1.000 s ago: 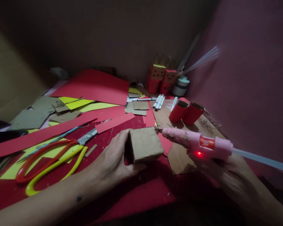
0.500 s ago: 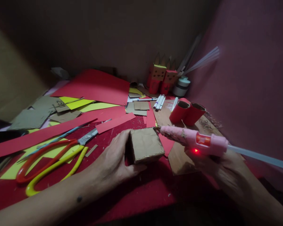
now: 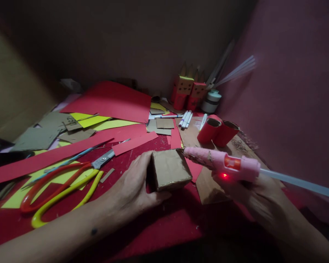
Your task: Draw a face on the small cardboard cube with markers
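My left hand [image 3: 138, 182] grips a small brown cardboard box [image 3: 171, 170] by its left side, thumb along the near edge and fingers behind. In my right hand [image 3: 246, 193] is a pink hot glue gun [image 3: 222, 162] with its red light lit and a clear glue stick [image 3: 296, 182] poking out of its back. The gun's nozzle points left and meets the box's far right top corner; whether it touches the cardboard is hard to tell. To the left of the box lie scissors [image 3: 71, 182] with one red and one yellow handle.
Two red tubes [image 3: 218, 132] stand on a wooden board [image 3: 212, 188] at right. Several white markers [image 3: 185, 119] lie behind the box. Decorated box-headed figures [image 3: 185, 91] and a white jar [image 3: 211, 101] stand at the back. Red paper [image 3: 112, 100] and cardboard scraps [image 3: 37, 138] spread leftward.
The glue gun has shifted slightly left along the box's far edge, toward its corner. My left hand and the box have hardly moved.
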`<state>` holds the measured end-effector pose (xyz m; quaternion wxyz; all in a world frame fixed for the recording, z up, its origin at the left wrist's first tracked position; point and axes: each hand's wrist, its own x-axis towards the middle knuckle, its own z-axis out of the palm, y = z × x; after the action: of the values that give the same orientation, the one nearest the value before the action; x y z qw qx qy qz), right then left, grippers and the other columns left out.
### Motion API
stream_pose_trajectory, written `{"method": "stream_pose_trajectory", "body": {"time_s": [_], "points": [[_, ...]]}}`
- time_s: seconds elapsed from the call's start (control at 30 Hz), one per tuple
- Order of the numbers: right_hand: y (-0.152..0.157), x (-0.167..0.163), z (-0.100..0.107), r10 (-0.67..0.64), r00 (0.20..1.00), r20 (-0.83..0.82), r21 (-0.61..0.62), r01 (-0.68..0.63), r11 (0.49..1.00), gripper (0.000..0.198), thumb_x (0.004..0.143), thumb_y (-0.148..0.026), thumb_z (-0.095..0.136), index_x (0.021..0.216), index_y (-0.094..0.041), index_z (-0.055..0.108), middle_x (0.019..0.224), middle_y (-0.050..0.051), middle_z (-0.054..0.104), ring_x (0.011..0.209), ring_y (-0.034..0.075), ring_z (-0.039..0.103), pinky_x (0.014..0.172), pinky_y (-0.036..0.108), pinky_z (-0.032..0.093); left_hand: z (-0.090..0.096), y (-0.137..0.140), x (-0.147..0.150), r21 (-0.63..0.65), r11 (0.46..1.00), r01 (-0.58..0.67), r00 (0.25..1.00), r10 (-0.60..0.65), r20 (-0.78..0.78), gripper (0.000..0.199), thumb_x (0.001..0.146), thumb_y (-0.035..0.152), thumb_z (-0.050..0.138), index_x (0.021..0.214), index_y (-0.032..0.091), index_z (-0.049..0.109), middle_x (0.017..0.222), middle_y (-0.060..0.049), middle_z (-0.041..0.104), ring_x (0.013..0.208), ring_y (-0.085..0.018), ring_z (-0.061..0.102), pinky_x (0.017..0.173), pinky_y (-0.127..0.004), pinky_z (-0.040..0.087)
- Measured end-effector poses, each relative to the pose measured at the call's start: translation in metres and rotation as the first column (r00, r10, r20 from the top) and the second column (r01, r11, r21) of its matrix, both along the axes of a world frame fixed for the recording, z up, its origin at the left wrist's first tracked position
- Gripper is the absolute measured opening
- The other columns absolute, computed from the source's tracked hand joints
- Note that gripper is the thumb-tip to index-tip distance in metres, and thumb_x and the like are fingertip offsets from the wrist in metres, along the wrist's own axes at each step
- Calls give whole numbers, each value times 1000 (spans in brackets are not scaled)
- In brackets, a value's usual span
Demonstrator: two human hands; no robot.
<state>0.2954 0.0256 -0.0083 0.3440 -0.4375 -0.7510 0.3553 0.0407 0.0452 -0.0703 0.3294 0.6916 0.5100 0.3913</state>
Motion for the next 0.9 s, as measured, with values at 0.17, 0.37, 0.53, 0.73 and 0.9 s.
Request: {"method": "stream_pose_trajectory", "body": {"time_s": [0.17,0.37,0.53,0.73,0.9], "points": [[1,-3,2,19,1000,12,10,-20,1000,46,98,-34,60,144,-33,58,151,1,56,147,34,41,122,54,34,2,0,1,19,1000,7,999,-6,-50,54,65,45,78,113,28,58,100,-5,71,96,-34,69,68,-44,59],[4,-7,3,65,998,24,6,-65,998,48,98,-34,59,146,-34,54,153,-1,54,149,33,38,123,52,32,11,-4,0,56,998,-3,996,8,-89,54,64,41,79,111,27,56,109,-4,68,99,-32,67,83,-47,57],[5,-9,4,64,996,59,24,-66,998,49,98,-37,60,147,-35,53,152,0,55,149,33,38,123,52,33,17,-4,-1,40,999,30,996,-26,-89,52,65,42,79,110,28,57,107,-5,68,98,-34,68,77,-46,57],[3,-12,6,77,996,36,9,-77,997,50,97,-38,61,146,-33,54,146,2,61,146,33,43,122,54,33,17,-4,-2,37,998,50,990,-45,-132,53,68,40,79,113,26,54,110,-6,67,101,-33,66,85,-49,55],[1,-16,6,82,996,40,-25,-81,996,46,99,-33,58,145,-31,56,144,2,63,146,33,43,123,52,32,14,-5,-6,-22,995,95,981,-97,-170,54,72,37,78,117,28,49,111,-5,68,103,-33,66,86,-48,55]]}}
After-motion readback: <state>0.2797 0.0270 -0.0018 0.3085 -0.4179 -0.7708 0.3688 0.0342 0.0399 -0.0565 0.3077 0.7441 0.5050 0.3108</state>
